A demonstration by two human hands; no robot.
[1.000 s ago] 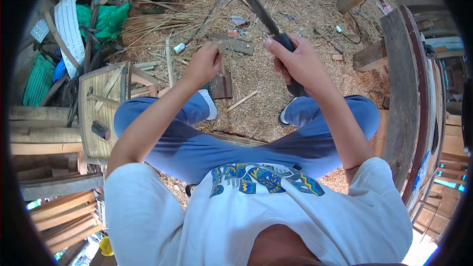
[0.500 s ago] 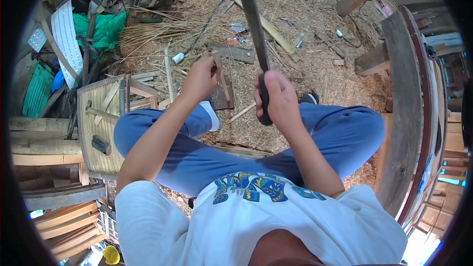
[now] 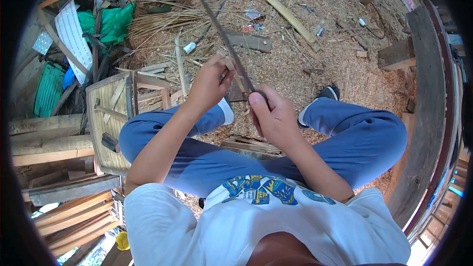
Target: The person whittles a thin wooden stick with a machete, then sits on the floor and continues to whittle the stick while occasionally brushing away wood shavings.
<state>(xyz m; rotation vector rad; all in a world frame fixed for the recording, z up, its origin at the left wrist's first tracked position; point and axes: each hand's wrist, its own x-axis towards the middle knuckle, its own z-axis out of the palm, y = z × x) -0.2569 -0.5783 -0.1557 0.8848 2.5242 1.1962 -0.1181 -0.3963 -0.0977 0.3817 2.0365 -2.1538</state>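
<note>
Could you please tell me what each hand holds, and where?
Right hand: a machete, by its handle. Left hand: a wooden strip, by its far end.

wood shavings litter the floor [image 3: 354,69]; beside it, a wooden stool [image 3: 106,140].

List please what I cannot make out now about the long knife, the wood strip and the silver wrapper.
In the head view:
- Long knife: most of its handle, covered by the right hand.
- Wood strip: the part inside the left hand, covered by its fingers.
- Silver wrapper: any print, too small.
</note>
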